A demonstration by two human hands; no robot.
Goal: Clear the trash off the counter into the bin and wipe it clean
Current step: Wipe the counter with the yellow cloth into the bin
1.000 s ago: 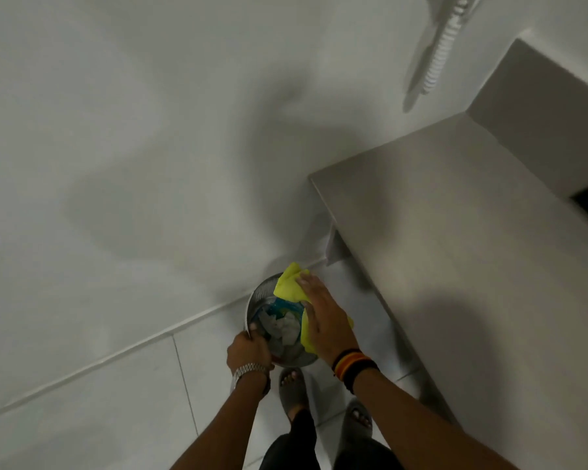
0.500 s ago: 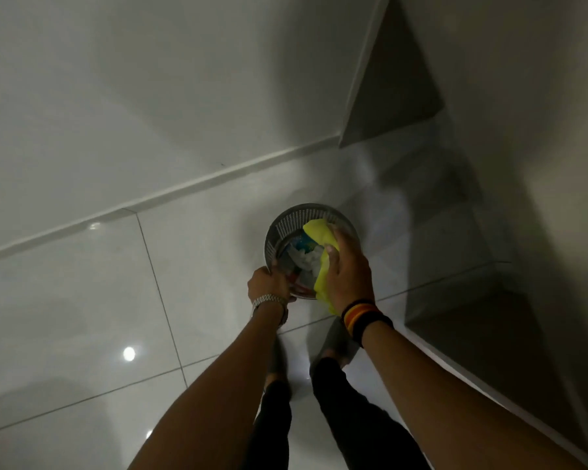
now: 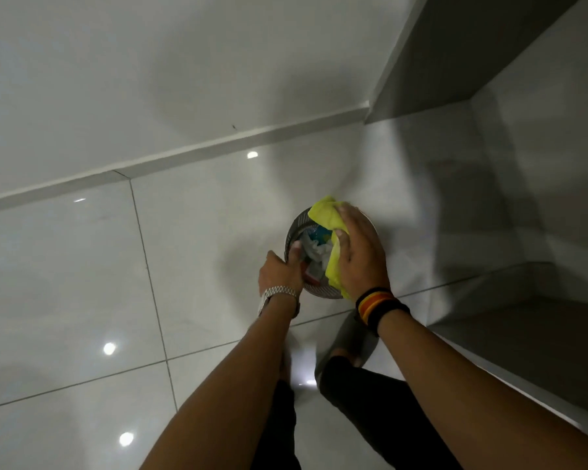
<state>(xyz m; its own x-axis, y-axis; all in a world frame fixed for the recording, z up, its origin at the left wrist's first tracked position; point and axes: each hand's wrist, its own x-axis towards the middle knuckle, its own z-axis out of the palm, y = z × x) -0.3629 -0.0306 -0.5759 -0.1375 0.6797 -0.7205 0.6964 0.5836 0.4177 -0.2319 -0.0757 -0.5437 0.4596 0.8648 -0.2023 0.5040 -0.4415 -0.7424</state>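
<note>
Lower now, bin nears the floor: my left hand grips its rim, my right hand presses the yellow cloth; trash inside, wiping remains.

The mouth of the bin is mostly blocked: the right hand lies flat across its right half with a yellow cloth under the palm, the left hand grips the near-left rim, and trash fills the gap between them. The floor to the left of the bin is open up to the wall. To the right, the dark cabinet side stands near, leaving only a narrow strip.
</note>
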